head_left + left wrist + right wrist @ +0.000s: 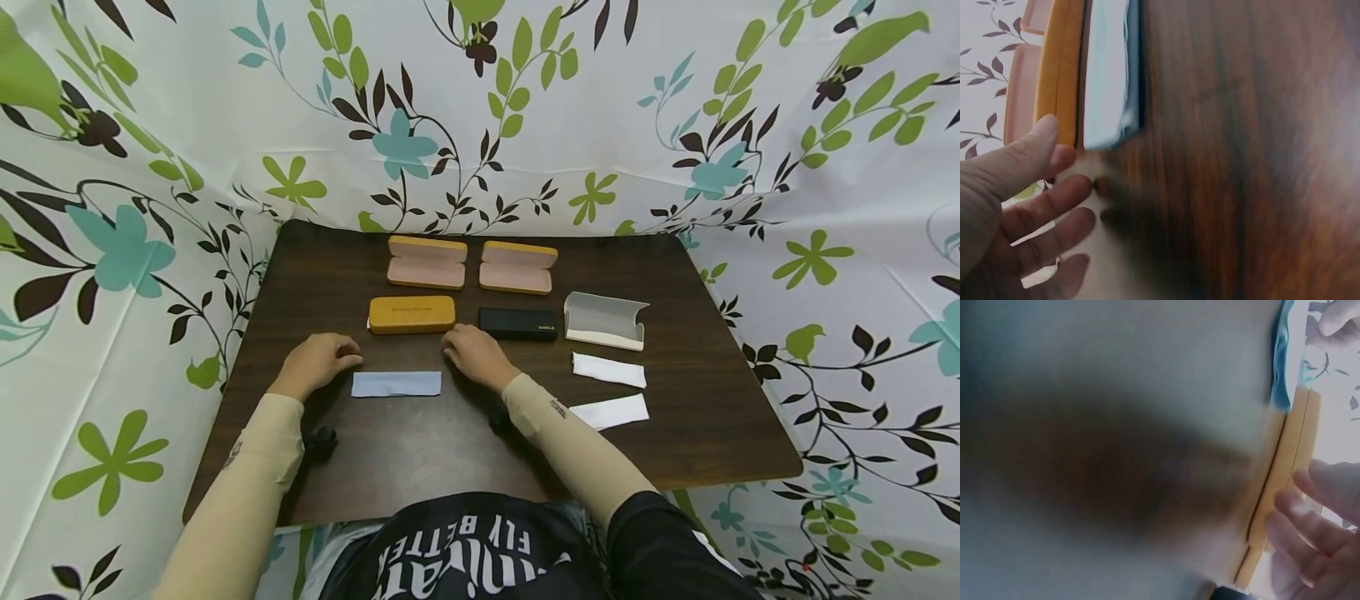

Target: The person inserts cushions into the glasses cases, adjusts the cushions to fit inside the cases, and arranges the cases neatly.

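A folded light-blue cloth (396,384) lies flat as a narrow strip on the dark wood table, its layered edge showing in the left wrist view. Left of it is my left hand (318,364), thumb and fingers apart and loosely bent, holding nothing. My right hand (478,356) hovers past the cloth's right end, its relaxed fingers empty too. Just beyond the cloth sits a closed yellow glasses case (412,316), whose near right corner is close to my right fingertips. To the right of that case is a black case (518,324).
Two open cases with pink linings (426,271) (515,277) stand at the back. An open white case (604,322) is on the right, with a folded white cloth (608,370) and a second white cloth (611,412) nearer me. Patterned fabric (480,192) hangs behind the table.
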The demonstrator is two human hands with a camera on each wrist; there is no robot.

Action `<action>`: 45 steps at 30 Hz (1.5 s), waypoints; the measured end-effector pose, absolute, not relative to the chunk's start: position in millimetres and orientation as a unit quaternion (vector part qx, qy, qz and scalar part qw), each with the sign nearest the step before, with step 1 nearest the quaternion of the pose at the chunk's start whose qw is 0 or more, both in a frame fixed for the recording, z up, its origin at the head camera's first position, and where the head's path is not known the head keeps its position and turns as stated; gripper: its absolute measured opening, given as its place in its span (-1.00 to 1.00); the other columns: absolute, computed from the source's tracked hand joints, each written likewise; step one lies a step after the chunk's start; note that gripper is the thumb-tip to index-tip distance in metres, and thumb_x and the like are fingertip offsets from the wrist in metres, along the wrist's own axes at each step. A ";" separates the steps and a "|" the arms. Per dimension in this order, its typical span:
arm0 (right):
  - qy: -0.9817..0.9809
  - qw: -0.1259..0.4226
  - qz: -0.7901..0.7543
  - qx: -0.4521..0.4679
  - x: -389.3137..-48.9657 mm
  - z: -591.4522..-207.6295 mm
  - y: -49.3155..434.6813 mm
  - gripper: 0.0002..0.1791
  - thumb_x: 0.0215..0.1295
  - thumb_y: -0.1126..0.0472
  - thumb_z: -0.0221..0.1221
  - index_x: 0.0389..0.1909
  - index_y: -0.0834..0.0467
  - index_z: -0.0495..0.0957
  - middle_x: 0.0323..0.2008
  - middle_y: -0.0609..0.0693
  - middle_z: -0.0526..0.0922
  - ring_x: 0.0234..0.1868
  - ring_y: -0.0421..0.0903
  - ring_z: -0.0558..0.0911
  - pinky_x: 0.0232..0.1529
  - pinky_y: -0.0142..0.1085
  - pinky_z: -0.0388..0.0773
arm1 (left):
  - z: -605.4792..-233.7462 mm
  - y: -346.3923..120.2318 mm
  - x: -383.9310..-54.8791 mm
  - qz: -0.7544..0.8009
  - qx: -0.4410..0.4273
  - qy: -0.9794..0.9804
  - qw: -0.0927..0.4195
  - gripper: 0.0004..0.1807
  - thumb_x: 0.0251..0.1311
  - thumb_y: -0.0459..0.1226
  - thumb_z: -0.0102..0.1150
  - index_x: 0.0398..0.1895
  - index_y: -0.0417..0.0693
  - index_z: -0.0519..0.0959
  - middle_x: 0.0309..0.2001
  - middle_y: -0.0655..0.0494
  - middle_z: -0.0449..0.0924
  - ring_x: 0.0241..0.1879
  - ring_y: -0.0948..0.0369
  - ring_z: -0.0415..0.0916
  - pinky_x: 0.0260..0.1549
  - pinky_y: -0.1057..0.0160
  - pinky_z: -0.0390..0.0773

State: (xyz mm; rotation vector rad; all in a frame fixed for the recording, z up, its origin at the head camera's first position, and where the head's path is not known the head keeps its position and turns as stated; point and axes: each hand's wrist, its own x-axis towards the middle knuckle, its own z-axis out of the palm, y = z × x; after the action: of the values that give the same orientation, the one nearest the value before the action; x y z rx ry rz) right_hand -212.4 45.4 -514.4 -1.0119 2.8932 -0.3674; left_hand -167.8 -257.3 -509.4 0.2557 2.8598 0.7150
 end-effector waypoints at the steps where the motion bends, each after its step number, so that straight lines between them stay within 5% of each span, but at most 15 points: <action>1: 0.935 0.045 -0.121 -0.331 -209.0 -514.4 45.3 -0.78 0.49 0.14 0.20 0.02 0.12 0.67 -0.08 -0.01 0.67 -0.07 -0.07 0.65 -0.01 -0.23 0.59 | -508.9 -256.4 -166.6 0.240 0.092 0.961 0.098 -0.74 0.34 -0.14 0.31 -0.05 -0.12 0.72 -0.14 -0.07 0.71 -0.12 -0.06 0.64 -0.11 -0.18 0.57; 10: 0.925 0.110 -0.141 -0.335 -188.0 -518.6 40.0 -0.64 0.46 0.00 0.21 0.10 0.14 0.64 -0.01 0.01 0.63 0.03 -0.05 0.61 0.11 -0.21 0.54 | -507.2 -244.3 -157.3 0.226 0.106 0.956 0.156 -0.65 0.21 -0.12 0.44 -0.06 -0.13 0.65 -0.20 -0.02 0.58 -0.21 0.05 0.51 -0.15 -0.06 0.54; 25: 0.921 0.104 -0.119 -0.357 -178.2 -522.9 23.1 -0.68 0.37 0.09 0.32 0.05 0.14 0.63 -0.04 -0.01 0.63 0.00 -0.07 0.62 0.09 -0.28 0.54 | -507.9 -239.8 -151.0 0.212 0.109 0.959 0.156 -0.68 0.12 -0.15 0.51 -0.32 -0.09 0.53 -0.39 0.08 0.49 -0.39 0.13 0.42 -0.38 0.10 0.45; 45: 0.909 0.139 -0.189 -0.344 -181.0 -515.6 30.3 -0.87 0.42 0.17 0.26 -0.27 0.09 0.50 -0.37 -0.12 0.58 -0.36 -0.21 0.51 -0.28 -0.35 0.48 | -505.1 -247.5 -156.3 0.280 0.138 0.936 0.163 -0.75 0.20 -0.27 0.42 -0.46 -0.02 0.49 -0.47 0.14 0.45 -0.46 0.17 0.36 -0.44 0.19 0.35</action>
State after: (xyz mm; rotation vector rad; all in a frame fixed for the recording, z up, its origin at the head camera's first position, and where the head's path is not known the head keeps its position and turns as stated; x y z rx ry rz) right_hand -181.0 30.3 -515.6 -0.9953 2.6278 -0.5471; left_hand -156.3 -247.5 -505.1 0.3926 2.6700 0.7997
